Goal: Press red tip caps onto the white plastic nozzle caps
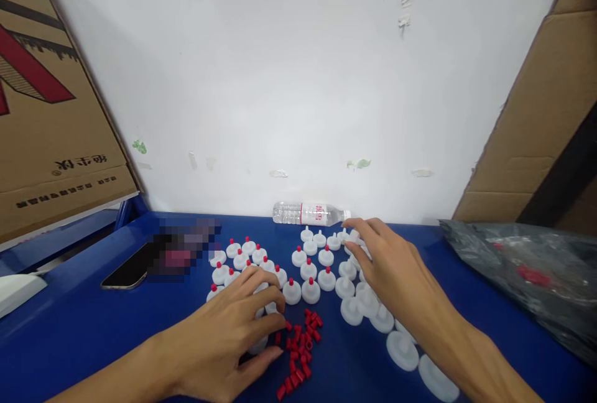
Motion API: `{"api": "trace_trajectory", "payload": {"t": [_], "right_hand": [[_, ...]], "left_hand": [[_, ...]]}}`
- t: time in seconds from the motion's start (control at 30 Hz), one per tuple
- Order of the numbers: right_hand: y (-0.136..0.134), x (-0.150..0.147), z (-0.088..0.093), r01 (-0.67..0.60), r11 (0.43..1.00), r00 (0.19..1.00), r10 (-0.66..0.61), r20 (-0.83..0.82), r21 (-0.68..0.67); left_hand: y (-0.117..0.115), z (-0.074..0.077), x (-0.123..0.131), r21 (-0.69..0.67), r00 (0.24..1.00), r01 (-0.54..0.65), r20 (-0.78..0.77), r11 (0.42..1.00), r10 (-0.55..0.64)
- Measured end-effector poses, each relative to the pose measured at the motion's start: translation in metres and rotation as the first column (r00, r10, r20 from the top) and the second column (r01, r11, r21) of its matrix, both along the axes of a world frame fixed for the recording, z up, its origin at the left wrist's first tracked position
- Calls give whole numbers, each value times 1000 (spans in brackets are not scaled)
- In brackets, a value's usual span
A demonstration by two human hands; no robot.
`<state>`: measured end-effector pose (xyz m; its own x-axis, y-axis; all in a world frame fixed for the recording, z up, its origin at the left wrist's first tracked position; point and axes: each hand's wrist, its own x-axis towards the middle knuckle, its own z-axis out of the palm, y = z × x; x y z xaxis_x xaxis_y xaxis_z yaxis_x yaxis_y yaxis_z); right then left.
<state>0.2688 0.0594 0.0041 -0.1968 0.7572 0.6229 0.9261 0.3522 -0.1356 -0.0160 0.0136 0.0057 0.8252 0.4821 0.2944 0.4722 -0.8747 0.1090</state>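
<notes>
My left hand (237, 325) is over the left edge of a loose pile of small red caps (302, 344). Its fingers are curved, with the thumb apart from them and red caps between their tips. My right hand (385, 250) reaches to the back of a group of white round nozzle lids (366, 299), each a disc with a thin spout. Thumb and forefinger are spread beside a lid there; contact is unclear. Between and behind my hands stand several white lids with red caps on their spouts (310, 290). My left hand hides some of the lids.
A clear plastic bottle (310, 213) lies against the white wall on the blue table (153, 328). A phone (133, 269) rests at the left. Cardboard boxes (56, 117) flank the table, and a grey plastic bag (522, 278) with red bits lies at the right.
</notes>
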Motion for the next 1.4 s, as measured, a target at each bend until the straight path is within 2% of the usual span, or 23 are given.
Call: {"api": "trace_trajectory", "payload": {"t": [0.23, 0.37, 0.47, 0.6, 0.7, 0.9, 1.03, 1.2, 1.4], "right_hand": [[-2, -7, -2, -112, 991, 993, 114, -31, 72], [-6, -12, 0, -156, 984, 986, 160, -47, 80], [-10, -17, 0, -220, 973, 971, 225, -85, 69], [-15, -25, -4, -389, 921, 921, 389, -25, -7], [-19, -32, -7, -463, 886, 886, 463, -2, -5], [-24, -36, -5, -509, 860, 858, 510, -53, 39], [-28, -37, -4, -555, 830, 832, 555, 9, 47], [-30, -45, -3, -620, 766, 784, 604, 143, 169], [-29, -47, -5, -664, 724, 747, 653, 123, 188]], "left_hand": [[0, -3, 0, 104, 998, 45, -49, 994, -40], [0, 0, 2, 81, 999, 46, -10, 996, -45], [0, 2, 3, 71, 996, 30, 82, 997, -36], [1, 2, 2, 118, 968, -1, 249, 993, -28], [2, 1, 2, 141, 959, -15, 283, 990, -26], [4, 1, 3, 237, 956, -28, 291, 971, -43], [4, -1, 3, 242, 937, -76, 350, 967, -13], [6, -3, 2, 246, 909, -142, 416, 959, 28], [11, -8, -1, 304, 901, -148, 435, 941, 1]]}}
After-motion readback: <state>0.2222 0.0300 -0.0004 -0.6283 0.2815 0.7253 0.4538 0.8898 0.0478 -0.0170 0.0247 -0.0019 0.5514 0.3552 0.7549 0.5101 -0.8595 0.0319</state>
